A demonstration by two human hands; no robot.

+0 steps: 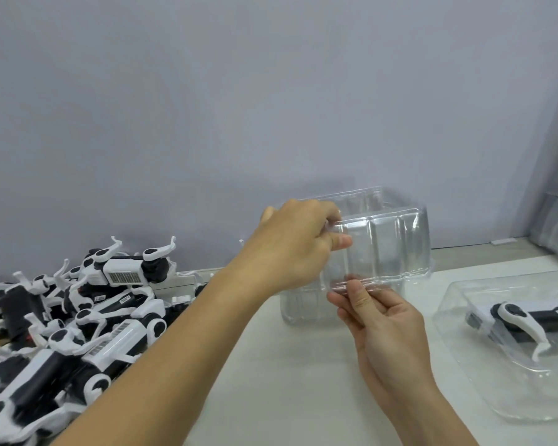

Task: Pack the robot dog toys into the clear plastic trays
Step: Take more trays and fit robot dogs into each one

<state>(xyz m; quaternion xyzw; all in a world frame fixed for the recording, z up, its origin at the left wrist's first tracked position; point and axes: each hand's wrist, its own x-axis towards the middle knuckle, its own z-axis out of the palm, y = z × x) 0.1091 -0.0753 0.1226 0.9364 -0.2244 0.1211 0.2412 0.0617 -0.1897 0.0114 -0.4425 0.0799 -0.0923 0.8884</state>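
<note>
- While both hands are raised above the table [297, 365], they hold one clear tray [384, 249] between them, lifted off the surface and tipped so its open side faces the camera.
- The left hand [290, 249] comes in from the lower left and grips the tray's upper left corner: its fingers are curled over the rim and the thumb presses the front of the plastic, pinching the edge.
- The right hand [384, 323] is below, palm toward the camera, its fingers close together and pinching the tray's lower rim from underneath.
- Behind and below the held tray is more clear plastic [303, 307], standing on the table; whether it is one tray or a stack I cannot tell.
- A second tray [464, 358] lies flat on the table at the right, well apart from the hands, with one black-and-white toy dog [525, 320] lying on its side in it.
- A pile of toy dogs [78, 317] covers the left end of the table, legs sticking out at all angles.
- A plain grey wall [239, 107] stands behind the table.
</note>
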